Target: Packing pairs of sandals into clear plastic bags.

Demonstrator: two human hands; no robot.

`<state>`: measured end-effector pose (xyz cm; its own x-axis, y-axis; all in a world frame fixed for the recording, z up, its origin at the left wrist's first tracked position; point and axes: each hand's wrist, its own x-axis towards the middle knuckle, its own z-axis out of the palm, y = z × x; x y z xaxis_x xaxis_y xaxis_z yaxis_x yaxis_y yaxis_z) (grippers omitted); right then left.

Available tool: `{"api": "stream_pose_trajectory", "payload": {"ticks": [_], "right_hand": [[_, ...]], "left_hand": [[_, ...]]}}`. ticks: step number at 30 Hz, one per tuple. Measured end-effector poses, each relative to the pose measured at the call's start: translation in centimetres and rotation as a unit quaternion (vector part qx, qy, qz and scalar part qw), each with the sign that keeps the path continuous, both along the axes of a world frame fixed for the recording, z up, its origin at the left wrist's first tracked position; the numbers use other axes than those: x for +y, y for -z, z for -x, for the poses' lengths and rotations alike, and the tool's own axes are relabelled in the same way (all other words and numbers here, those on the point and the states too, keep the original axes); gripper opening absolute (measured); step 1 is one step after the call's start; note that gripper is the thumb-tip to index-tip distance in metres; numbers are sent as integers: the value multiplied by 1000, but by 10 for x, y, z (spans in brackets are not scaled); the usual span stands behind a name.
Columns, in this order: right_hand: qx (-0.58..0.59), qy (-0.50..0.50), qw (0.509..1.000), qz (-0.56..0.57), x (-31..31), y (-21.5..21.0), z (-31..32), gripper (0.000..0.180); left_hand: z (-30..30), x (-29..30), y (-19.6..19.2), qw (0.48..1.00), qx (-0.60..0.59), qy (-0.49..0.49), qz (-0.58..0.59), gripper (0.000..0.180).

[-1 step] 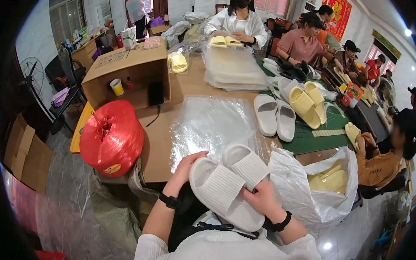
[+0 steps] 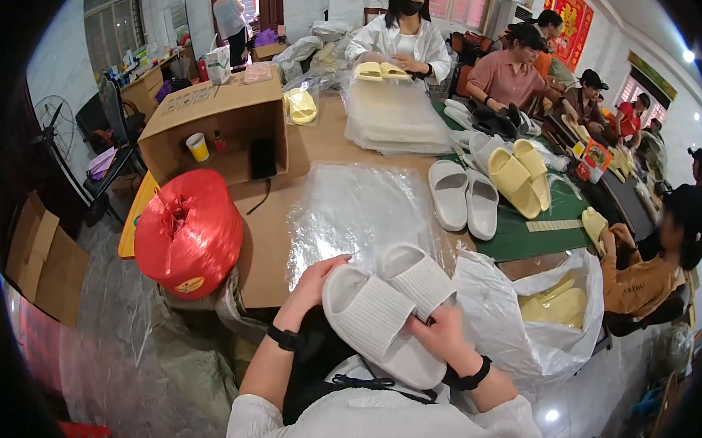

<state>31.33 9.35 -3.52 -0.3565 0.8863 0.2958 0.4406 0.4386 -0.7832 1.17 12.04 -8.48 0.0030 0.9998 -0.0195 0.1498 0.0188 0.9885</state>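
Observation:
A pair of white slide sandals (image 2: 370,311) is in my right hand (image 2: 442,332), which is closed around them near the straps. They lean side by side above my lap at the table's near edge. My left hand (image 2: 318,284) is beside the left sandal, its fingers together at the near edge of a clear plastic bag (image 2: 358,207). The sandal partly hides those fingertips. The bag lies flat on the brown tabletop (image 2: 268,254). To its right rest another pair of white slides (image 2: 464,198) and a yellow pair (image 2: 519,176).
A red roll of plastic twine (image 2: 187,234) and an open cardboard box (image 2: 214,123) stand at left. A white sack (image 2: 496,314) holding yellow slides is at my right. A stack of clear bags (image 2: 393,115) lies across the table. Several people work beyond and at right.
The held sandals have shifted very slightly to the right. Both hands stay practically where they were.

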Motion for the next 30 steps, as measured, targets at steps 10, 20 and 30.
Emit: {"api": "stream_pose_trajectory", "payload": {"ticks": [10,20,30], "right_hand": [[-151,81,981,-94,8,-1,3,30],[-151,40,984,-86,7,-2,16,28],[-115,17,981,-153,72,34,57,31]], "left_hand": [[-9,-17,-49,989,138,23,-49,44],[-51,-34,-53,867,414,56,-270,45],[-58,-39,-76,906,263,185,-274,46]]}}
